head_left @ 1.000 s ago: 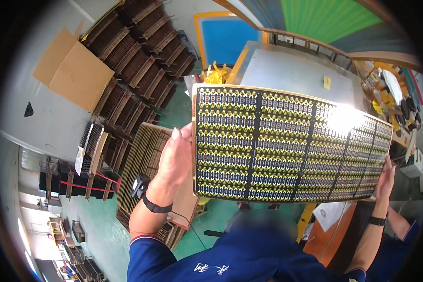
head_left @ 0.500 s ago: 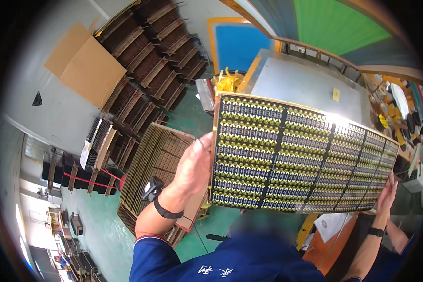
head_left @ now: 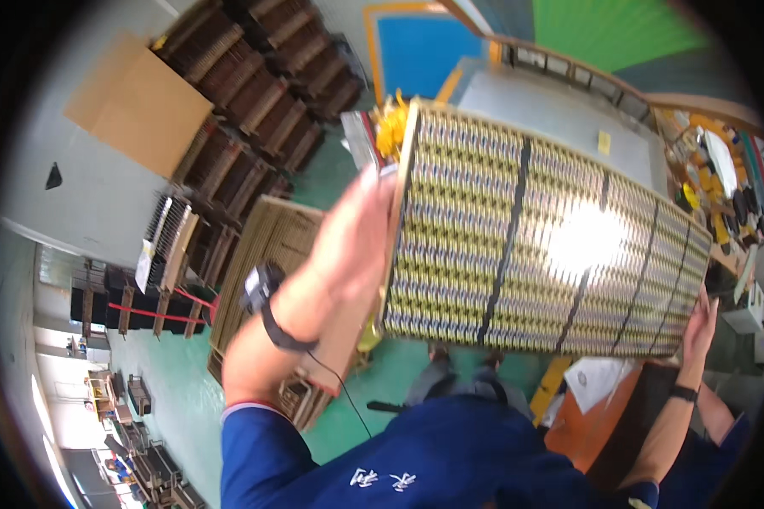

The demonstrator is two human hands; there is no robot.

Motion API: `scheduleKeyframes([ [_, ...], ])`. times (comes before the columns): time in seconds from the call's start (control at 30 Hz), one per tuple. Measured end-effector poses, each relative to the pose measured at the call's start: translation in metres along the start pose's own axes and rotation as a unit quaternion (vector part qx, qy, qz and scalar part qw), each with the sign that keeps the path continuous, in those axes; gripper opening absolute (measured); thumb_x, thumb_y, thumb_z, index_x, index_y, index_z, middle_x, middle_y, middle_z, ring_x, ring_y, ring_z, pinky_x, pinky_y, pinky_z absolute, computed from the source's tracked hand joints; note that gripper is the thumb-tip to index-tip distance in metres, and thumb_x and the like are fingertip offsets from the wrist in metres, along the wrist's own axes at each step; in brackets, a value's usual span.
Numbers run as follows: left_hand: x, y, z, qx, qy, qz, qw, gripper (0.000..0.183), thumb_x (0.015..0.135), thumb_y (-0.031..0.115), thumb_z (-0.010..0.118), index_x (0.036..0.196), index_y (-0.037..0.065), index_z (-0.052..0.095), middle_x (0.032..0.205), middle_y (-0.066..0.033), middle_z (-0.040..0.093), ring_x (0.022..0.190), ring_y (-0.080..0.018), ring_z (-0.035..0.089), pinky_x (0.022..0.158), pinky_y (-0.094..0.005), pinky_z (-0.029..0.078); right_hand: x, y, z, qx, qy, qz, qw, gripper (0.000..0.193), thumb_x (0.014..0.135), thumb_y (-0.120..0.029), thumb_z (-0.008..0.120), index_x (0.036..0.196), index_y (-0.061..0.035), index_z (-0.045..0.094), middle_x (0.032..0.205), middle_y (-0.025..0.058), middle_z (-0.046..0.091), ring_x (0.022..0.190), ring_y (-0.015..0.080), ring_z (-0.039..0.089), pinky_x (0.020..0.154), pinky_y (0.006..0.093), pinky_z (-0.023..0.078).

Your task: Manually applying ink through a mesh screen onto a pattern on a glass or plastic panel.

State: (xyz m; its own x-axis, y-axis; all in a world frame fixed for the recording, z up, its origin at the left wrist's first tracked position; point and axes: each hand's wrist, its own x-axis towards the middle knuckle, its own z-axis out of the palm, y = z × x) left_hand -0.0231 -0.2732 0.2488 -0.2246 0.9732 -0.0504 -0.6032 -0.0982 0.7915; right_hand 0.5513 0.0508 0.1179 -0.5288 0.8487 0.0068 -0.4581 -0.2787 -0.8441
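Note:
A large rectangular panel (head_left: 458,229) is held up in front of me, its face covered with rows of small repeated yellow-green and dark pieces, split by black strips. Bright glare whitens its middle. My left hand (head_left: 356,233) grips its left edge, blurred by motion, the fingers partly hidden. At the lower right corner, my right hand (head_left: 699,327) holds the other end, with some fingers out of sight behind it. The panel is tilted, its left end nearer to me.
Behind the panel stands a pale flat-topped table (head_left: 560,106). Stacked boards (head_left: 267,246) lie at the left, beyond them dark racks (head_left: 250,93) and a cardboard sheet (head_left: 140,110). Tools clutter a bench (head_left: 721,195) at right. Another person's forearm (head_left: 716,416) shows at lower right.
The panel's left end has risen with my left hand, and its face has tipped so that the glare now sits mid-panel. My right hand has moved only slightly.

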Motion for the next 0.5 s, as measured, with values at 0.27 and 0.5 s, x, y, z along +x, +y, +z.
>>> scheduleKeyframes([
  [0.27, 0.058, 0.003, -0.019, 0.072, 0.006, -0.038, 0.997, 0.080, 0.095, 0.059, 0.044, 0.136, -0.009, 0.041, 0.127, -0.0191, 0.057, 0.115, -0.0237, 0.057, 0.103, -0.0364, 0.044, 0.013, -0.004, -0.014, -0.060, 0.091, 0.016, 0.994, 0.063, 0.103, -0.042, 0.038, 0.143, 0.0064, 0.035, 0.148, 0.0133, 0.040, 0.137, 0.0233, 0.036, 0.115, 0.0346, 0.024],
  [0.5, 0.060, -0.002, -0.010, 0.065, 0.029, -0.049, 0.996, 0.075, 0.094, 0.058, 0.046, 0.132, -0.007, 0.047, 0.123, -0.0161, 0.060, 0.112, -0.0216, 0.059, 0.101, -0.0348, 0.045, 0.013, -0.001, -0.026, -0.063, 0.106, 0.036, 0.992, 0.063, 0.103, -0.042, 0.039, 0.143, 0.0062, 0.036, 0.147, 0.0131, 0.042, 0.136, 0.0223, 0.037, 0.115, 0.0332, 0.024],
])
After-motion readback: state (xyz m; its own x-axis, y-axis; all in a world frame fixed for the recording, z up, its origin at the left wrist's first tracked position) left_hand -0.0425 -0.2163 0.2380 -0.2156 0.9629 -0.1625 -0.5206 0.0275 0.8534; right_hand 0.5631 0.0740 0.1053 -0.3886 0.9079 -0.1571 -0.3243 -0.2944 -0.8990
